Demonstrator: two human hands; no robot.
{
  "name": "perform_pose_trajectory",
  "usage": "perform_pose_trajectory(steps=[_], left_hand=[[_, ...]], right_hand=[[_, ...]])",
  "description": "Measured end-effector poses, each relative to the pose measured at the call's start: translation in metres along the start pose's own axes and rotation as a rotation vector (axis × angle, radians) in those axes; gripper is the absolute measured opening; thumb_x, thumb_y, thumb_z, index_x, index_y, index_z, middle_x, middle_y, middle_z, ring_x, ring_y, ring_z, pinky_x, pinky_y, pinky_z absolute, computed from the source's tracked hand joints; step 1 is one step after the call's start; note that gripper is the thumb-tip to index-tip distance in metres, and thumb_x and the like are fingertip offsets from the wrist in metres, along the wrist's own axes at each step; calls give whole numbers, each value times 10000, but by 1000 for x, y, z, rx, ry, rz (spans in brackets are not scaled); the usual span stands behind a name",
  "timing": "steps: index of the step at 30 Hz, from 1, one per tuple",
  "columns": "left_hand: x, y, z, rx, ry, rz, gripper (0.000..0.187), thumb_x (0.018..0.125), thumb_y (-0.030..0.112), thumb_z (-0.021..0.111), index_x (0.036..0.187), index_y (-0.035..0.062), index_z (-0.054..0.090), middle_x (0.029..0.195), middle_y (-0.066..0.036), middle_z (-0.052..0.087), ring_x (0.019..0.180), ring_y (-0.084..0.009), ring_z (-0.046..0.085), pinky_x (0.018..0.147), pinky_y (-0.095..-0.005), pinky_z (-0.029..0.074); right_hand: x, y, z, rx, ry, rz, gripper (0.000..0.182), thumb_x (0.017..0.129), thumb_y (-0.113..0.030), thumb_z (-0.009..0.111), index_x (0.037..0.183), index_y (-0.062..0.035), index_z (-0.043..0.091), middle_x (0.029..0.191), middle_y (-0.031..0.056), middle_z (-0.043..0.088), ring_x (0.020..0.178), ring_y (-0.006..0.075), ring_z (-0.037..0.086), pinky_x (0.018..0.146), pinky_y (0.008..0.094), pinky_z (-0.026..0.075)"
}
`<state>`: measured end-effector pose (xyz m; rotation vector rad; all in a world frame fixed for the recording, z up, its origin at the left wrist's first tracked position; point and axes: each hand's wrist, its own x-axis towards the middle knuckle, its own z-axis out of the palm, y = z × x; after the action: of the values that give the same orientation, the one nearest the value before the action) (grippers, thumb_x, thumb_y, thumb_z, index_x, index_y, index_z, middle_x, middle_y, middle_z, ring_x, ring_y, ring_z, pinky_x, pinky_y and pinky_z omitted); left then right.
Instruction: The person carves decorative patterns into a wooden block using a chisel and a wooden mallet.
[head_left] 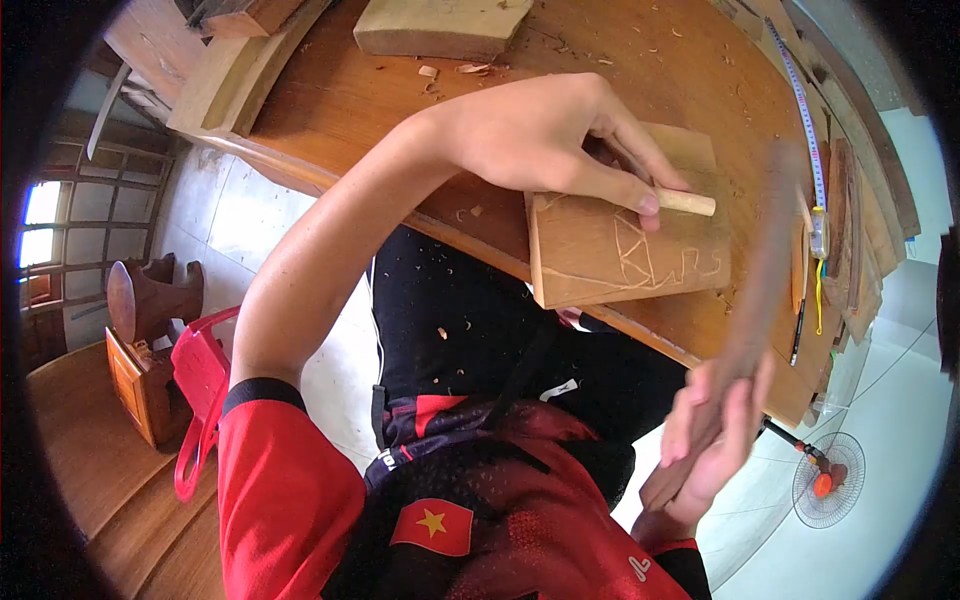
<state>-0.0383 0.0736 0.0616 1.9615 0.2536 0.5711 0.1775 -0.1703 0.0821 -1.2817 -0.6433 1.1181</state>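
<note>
My left hand (565, 140) reaches in from the left, its fingers and thumb closed round what looks like a chisel with a pale, round wooden handle (690, 203). Its blade is hidden behind my fingers. Beneath it a wooden board (590, 270) lies at the table's near edge, with letter-like lines cut into its face. Low on the right, my right hand (715, 430) grips the lower end of a long dark wooden stick (755, 310). The stick slants upward, blurred by motion, to the right of the chisel handle and apart from it.
Shavings are scattered over the wooden table (400, 110). A thick wood block (440, 27) sits at the far edge. On the right lie a tape measure (819, 232), a pencil (797, 333) and several wood strips. A red chair (205, 370) and a fan (828, 480) stand nearby.
</note>
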Motion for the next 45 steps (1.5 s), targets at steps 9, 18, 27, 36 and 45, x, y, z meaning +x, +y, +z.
perform_pose_trajectory(steps=[9, 18, 27, 36, 45], left_hand=[[4, -1, 4, -38, 199, 27, 356, 990, 193, 697, 1276, -19, 696, 1020, -98, 780, 997, -142, 706, 935, -305, 532], [18, -4, 14, 38, 360, 64, 415, 953, 256, 747, 1283, 7, 704, 1082, -123, 775, 1005, -150, 714, 919, -314, 548], [31, -13, 10, 106, 317, 39, 432, 945, 275, 752, 1295, 29, 701, 1161, -132, 760, 1041, -163, 707, 958, -331, 537], [28, -11, 8, 129, 228, -10, 391, 976, 264, 712, 1308, 58, 699, 1080, -104, 785, 1051, -143, 706, 992, -323, 513], [27, -10, 6, 73, 170, 11, 394, 986, 245, 698, 1330, 54, 683, 1092, -102, 782, 1058, -154, 706, 992, -328, 516]], right_hand=[[19, 12, 9, -15, -143, -39, 534, 1117, -257, 357, 1599, -122, 172, 891, 119, 472, 404, 97, 420, 317, 225, 405], [67, 10, 17, -131, -188, -52, 547, 1103, -258, 403, 1593, -112, 209, 957, 133, 534, 444, 99, 449, 354, 240, 417], [79, -8, 7, -247, -231, -40, 595, 1084, -250, 471, 1608, -100, 232, 937, 153, 596, 462, 106, 478, 374, 244, 410], [58, -23, 9, -350, -201, -91, 557, 1103, -217, 367, 1624, -133, 185, 922, 121, 502, 418, 79, 426, 330, 226, 392], [69, 6, 24, -126, -183, -167, 588, 1088, -222, 438, 1613, -130, 191, 964, 124, 524, 456, 93, 438, 383, 262, 447]])
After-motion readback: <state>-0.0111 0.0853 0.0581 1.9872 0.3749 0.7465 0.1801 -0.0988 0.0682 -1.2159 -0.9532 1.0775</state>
